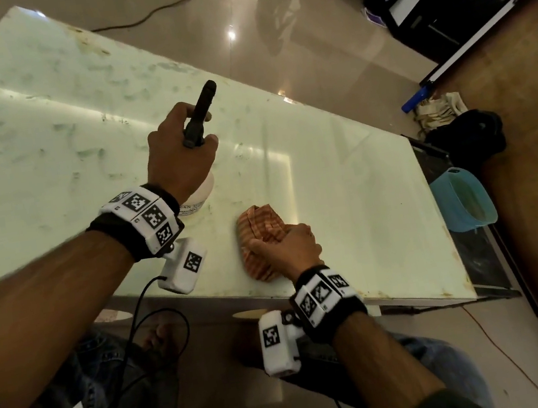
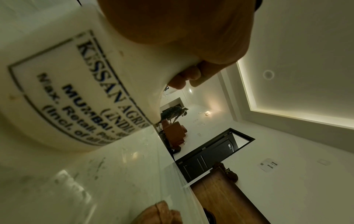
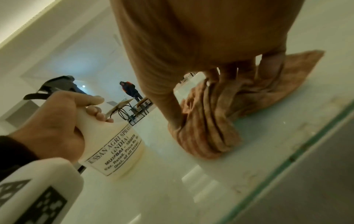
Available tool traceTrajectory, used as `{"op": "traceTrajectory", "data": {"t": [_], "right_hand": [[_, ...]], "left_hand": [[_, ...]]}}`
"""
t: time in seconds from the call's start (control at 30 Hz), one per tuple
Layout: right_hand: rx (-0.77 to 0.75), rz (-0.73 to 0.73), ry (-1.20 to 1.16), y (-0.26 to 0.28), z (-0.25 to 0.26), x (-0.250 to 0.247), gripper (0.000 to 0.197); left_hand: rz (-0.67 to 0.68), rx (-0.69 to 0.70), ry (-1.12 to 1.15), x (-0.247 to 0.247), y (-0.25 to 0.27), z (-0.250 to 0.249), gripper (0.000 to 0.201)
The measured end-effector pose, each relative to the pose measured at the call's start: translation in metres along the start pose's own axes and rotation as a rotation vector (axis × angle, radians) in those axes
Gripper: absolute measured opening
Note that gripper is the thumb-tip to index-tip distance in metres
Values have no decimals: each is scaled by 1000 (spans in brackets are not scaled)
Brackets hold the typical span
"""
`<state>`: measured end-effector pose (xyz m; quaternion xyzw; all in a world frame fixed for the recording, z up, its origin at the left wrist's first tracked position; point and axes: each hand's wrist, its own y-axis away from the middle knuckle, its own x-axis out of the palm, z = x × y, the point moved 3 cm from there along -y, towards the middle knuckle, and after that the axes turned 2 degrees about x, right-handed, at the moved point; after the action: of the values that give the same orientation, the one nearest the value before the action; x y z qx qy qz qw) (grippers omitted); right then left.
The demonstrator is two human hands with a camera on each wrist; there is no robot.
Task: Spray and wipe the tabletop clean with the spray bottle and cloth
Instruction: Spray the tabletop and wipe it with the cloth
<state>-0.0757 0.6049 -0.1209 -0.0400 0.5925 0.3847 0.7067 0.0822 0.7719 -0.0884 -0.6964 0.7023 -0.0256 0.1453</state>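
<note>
A smeared pale tabletop [image 1: 40,108] carries 1 bottle [image 3: 114,151] and 1 cloth [image 1: 261,236]. The left hand [image 1: 181,157] wraps the bottle's neck, hiding most of the bottle from the head view. Just right of the bottle, the right hand [image 1: 290,245] clutches the bunched cloth, its fingertips buried in folds.

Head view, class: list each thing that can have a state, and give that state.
Bottle: upright on the table, gripped at the neck by the left hand.
Cloth: bunched on the table, gripped by the right hand.
Table: smudged.
</note>
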Motion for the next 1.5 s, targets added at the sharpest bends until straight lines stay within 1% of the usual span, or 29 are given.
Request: {"op": "traceTrajectory", "data": {"t": [0.1,0.13,0.2,0.27,0.33,0.4,0.43,0.47,0.53,0.57,0.6,0.63,0.67,0.73,0.77,0.8,0.83,0.9,0.93,0.97,1.03,1.1,1.13,1.23,1.3,1.37,1.43,1.5], "right_hand": [[-112,-1,125,2,17,-8,72],[-146,3,132,4,19,-9,64],[-177,31,35,9,21,-13,45],[-183,16,-131,13,16,-23,35],[-172,-32,-287,12,3,-36,36],[-110,-84,-420,8,-15,-47,41],[-71,-99,-438,3,-25,-50,44],[-44,-104,-422,-1,-32,-50,47],[-41,-92,-257,-6,-40,-45,55],[-67,-105,-133,-8,-42,-40,61],[-106,-150,9,-8,-41,-35,68],[-155,-218,144,-6,-39,-32,74],[-232,-298,239,-1,-36,-31,76],[-422,-414,286,10,-30,-31,67],[-513,-423,271,14,-31,-32,62],[-582,-381,254,16,-35,-31,61],[-618,-289,249,16,-41,-30,64],[-615,-35,302,14,-57,-22,79],[-605,38,358,10,-64,-19,86],[-607,54,406,6,-71,-16,90],[-628,-3,409,-2,-77,-15,85],[-647,-115,342,-7,-77,-14,75],[-641,-170,309,-9,-73,-12,74],[-560,-260,266,-14,-58,-5,69],[-551,-281,295,-14,-48,-5,64],[-563,-261,278,-12,-47,-11,63],[-603,-216,259,-4,-57,-11,65],[-674,-197,282,18,-70,-4,63]], "left_hand": [[7,0,-3,0,0,0,23],[13,-2,-3,0,1,-1,24],[16,-4,-3,-1,0,-1,24],[11,-7,4,-1,0,-1,24],[11,-13,5,-1,0,-1,24],[12,-15,12,-1,1,-2,25],[11,-13,12,-1,0,-2,25],[9,-9,9,-1,1,-2,25],[4,-2,-3,0,0,-2,25],[1,-1,-10,1,0,-1,25],[1,-3,-15,1,0,-1,25],[1,-4,-17,2,0,0,25],[0,-7,-17,1,0,0,25],[-6,-6,-10,1,-1,2,25],[-8,1,-8,1,-1,2,25],[-8,9,-9,1,-1,1,25],[-10,13,-13,2,-1,1,25],[-9,3,-16,1,-1,0,25],[-7,-4,-17,1,-1,0,24],[-6,-9,-20,1,-2,0,24],[-4,-10,-29,1,-1,0,25],[-4,-1,-27,0,-2,-1,25],[-3,4,-26,0,-2,-1,25],[4,-8,-11,-1,-1,-2,25],[8,-19,-8,-1,-1,-2,24],[11,-21,-7,-2,-1,-1,24],[13,-22,-4,-3,-1,-1,23],[21,-24,-1,-2,-2,-1,23]]}}
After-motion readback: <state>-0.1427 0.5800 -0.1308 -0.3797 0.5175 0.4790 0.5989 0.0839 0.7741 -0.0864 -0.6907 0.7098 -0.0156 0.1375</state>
